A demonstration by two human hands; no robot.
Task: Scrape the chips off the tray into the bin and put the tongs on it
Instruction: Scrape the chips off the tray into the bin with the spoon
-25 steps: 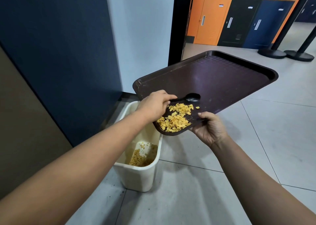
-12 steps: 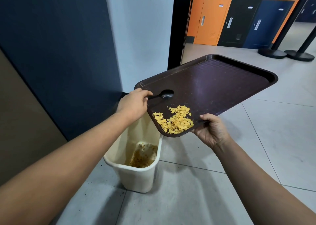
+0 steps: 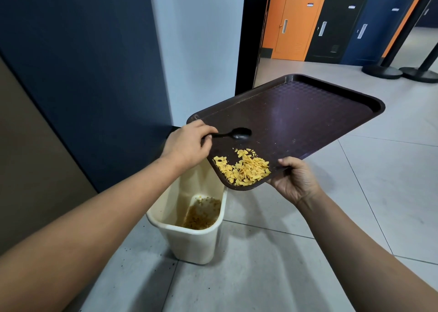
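Gripping a black spoon-shaped utensil [image 3: 233, 133], the left hand [image 3: 187, 143] should sweep the chips [image 3: 244, 169] off the low corner of the tray [image 3: 308, 112], right hand [image 3: 292, 181] clasping it, mid-frame over the bin [image 3: 189, 238].

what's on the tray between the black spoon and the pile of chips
Only bare tray surface. In the head view, the black spoon held by the left hand sits above the chips, with a dark empty strip between them.
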